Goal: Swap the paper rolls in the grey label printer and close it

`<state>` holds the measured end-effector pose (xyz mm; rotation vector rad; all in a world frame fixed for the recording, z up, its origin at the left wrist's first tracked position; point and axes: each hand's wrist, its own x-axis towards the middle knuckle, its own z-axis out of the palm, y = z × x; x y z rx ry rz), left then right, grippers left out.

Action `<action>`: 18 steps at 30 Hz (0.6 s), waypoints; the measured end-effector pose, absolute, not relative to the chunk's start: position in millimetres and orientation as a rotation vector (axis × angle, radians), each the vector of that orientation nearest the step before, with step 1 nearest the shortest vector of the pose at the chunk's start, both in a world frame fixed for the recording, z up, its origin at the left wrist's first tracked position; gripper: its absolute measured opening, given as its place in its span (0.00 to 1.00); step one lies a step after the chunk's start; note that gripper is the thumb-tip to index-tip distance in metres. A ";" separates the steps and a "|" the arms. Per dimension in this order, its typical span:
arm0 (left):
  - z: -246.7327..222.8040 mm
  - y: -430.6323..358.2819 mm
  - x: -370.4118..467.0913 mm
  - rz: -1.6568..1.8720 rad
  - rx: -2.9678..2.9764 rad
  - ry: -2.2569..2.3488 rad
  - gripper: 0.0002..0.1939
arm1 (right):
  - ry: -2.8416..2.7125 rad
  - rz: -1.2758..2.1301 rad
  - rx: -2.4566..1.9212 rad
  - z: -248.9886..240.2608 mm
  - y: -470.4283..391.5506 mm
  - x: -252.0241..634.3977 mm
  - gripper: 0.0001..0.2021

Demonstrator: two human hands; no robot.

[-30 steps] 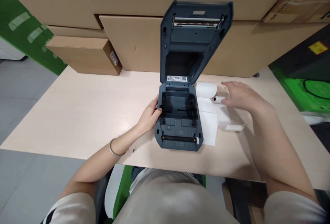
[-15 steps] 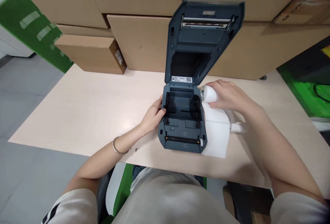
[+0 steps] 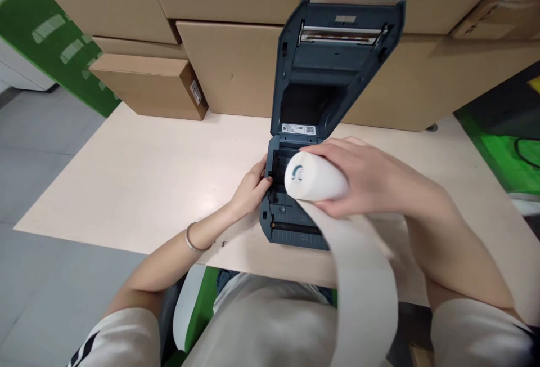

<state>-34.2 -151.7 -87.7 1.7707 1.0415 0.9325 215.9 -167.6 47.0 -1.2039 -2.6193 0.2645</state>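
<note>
A dark blue-grey label printer point(image 3: 291, 237) stands on the table with its lid point(image 3: 320, 63) raised. My left hand point(image 3: 252, 188) grips the left side of the printer's base, thumb on the rim. My right hand point(image 3: 358, 173) is closed around a white paper roll point(image 3: 314, 178), held above the printer's open bay. A long loose strip of paper point(image 3: 367, 277) hangs from the roll, curving down past the table's front edge. Roll and hand hide the right part of the bay and part of the black roller point(image 3: 291, 226).
Large cardboard boxes point(image 3: 236, 74) line the back of the table point(image 3: 126, 187). A smaller carton point(image 3: 143, 85) sits at the back left. Tiny dark bits point(image 3: 224, 244) lie near the front edge. A black cable point(image 3: 523, 153) shows at the far right.
My right hand has lifted the paper roll from the table right of the printer and moved it left over the bay. The paper strip now hangs loose. My left hand has stayed put.
</note>
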 end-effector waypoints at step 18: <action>-89.5 -152.3 -34.3 0.937 1.733 1.041 0.34 | -2.804 0.012 -1.229 -10.0 -130.2 180.2 0.30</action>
